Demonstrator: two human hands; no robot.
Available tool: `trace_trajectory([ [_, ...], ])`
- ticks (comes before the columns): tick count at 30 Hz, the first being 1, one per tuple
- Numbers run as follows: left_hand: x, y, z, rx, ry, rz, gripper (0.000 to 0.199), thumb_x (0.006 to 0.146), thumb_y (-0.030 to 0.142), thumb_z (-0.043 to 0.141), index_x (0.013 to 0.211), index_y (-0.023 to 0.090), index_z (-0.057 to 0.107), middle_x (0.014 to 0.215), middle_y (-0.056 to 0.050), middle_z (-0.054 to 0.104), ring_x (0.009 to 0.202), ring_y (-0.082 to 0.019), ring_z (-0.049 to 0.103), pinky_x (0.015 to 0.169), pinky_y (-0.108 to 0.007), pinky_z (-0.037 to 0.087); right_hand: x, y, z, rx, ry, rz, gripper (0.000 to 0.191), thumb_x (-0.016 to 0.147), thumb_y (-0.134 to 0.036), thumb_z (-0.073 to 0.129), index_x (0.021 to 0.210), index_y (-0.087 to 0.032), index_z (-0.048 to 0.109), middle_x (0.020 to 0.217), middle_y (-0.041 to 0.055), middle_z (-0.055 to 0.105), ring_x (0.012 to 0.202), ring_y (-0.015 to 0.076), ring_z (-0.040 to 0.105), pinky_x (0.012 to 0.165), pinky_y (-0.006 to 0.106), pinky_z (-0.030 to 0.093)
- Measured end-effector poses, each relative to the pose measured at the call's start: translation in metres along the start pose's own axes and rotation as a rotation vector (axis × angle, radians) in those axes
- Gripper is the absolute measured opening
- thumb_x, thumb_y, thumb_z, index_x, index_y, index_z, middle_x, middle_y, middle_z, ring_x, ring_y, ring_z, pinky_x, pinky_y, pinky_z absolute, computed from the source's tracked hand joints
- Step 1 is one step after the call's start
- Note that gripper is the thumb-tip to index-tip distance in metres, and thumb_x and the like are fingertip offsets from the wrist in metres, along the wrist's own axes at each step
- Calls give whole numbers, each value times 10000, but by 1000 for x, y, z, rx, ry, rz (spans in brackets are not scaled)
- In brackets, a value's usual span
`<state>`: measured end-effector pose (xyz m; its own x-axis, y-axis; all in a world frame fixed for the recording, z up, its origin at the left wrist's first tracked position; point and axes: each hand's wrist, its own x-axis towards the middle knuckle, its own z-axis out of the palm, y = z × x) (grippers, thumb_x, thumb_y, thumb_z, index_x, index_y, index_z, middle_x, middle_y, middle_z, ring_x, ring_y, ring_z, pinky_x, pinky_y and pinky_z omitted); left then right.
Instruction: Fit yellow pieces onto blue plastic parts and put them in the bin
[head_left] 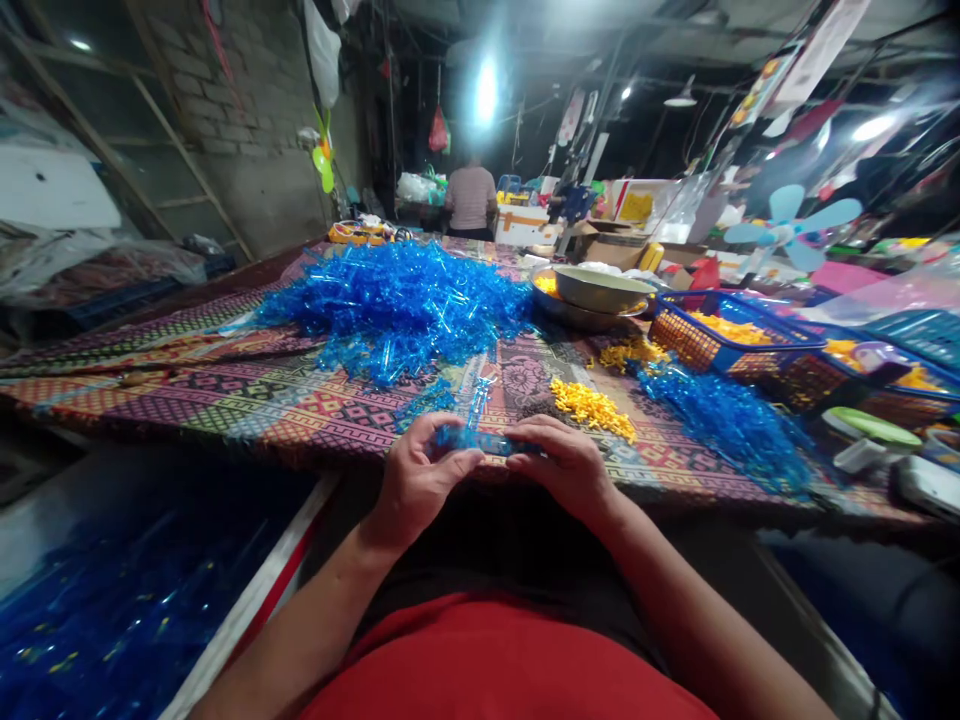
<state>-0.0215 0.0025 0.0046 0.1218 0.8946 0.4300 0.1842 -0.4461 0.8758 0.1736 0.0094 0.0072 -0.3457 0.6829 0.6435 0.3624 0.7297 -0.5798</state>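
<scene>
A small clear-blue plastic piece (480,440) is held crosswise between my two hands at the table's front edge. My left hand (424,470) is closed round its left end, thumb and fingers pinching it. The right end sits between the thumb and fingers of my right hand (566,460). Just beyond lies a clear plastic strip (481,395). A big heap of shiny blue plastic pieces (412,300) covers the table's middle. Small yellow plastic parts (592,408) lie in a pile past my right hand, with a second blue pile (727,425) farther right.
A patterned cloth (187,400) covers the table. Metal bowls (604,290) and a blue basket (731,335) with yellow parts stand at the back right, near a fan (791,225). A box of blue pieces (135,580) is low at left. A person (471,200) is in the background.
</scene>
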Motion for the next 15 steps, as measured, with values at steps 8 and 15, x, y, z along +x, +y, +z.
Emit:
trace_trajectory([
  [8,-4,14,15,284,-146,348,157,853,222,481,976,156,551,952,-96,621,917,-200,578,829,-345,457,-8,-15,9,21,105,-3,281,842,-304,567,1099,-201,615,1000,100,610,892,190,597,745,341,525],
  [15,-8,21,17,343,-253,489,203,877,192,405,1052,127,484,947,-125,612,930,-212,583,817,-364,476,9,-51,-6,-96,76,-192,201,801,-160,607,1001,-159,613,865,80,605,849,189,569,741,323,501],
])
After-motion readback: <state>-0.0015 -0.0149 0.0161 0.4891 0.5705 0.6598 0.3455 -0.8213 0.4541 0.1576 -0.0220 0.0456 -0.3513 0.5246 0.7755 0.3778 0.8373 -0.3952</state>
